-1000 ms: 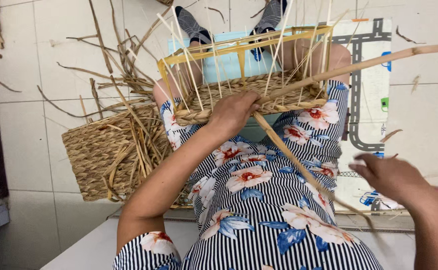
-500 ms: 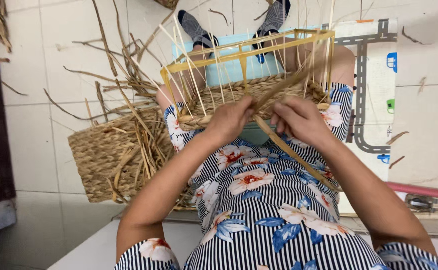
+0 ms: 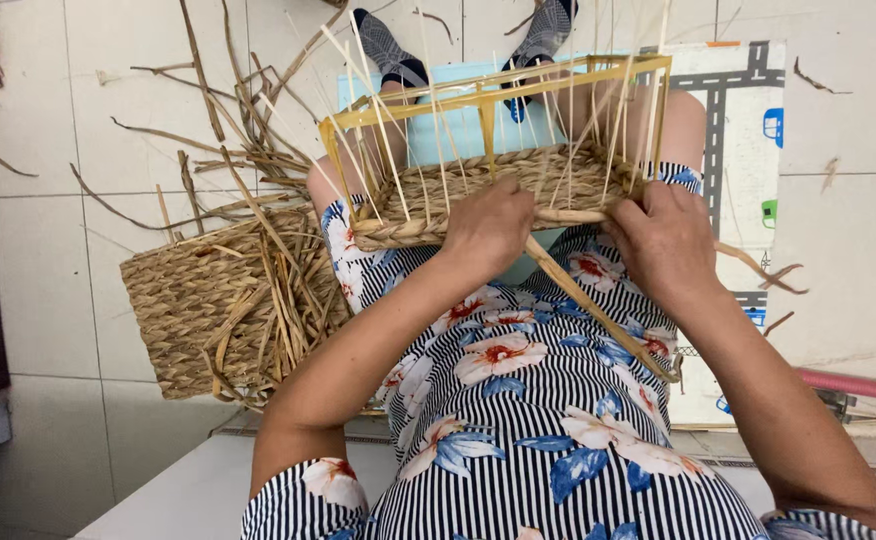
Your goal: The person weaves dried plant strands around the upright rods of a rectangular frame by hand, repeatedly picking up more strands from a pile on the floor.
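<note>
On the lap, centre of the frame: a half-woven basket (image 3: 498,190) rests on the knees, a yellow frame (image 3: 488,95) standing over its woven base, thin upright stakes rising through it.
Left hand (image 3: 488,230): curled closed over the near rim of the weave, fingers pinching the braided edge.
Right hand (image 3: 663,240): closed against the right corner of the rim, gripping a long flat strand (image 3: 598,310) that runs down across the striped floral dress (image 3: 518,400).
Handling: I judge the basket light and springy; the dry fibre is stiff yet brittle, the stakes easily snapped. Best held at the thick braided rim, not the stakes.
Left of frame: a finished woven basket (image 3: 208,300) on the tiled floor (image 3: 48,250), loose reeds (image 3: 238,160) strewn over it.
Change: a second ago the right hand was out at lower right, away from the work; half a second ago it had reached the rim, where it now grips.
</note>
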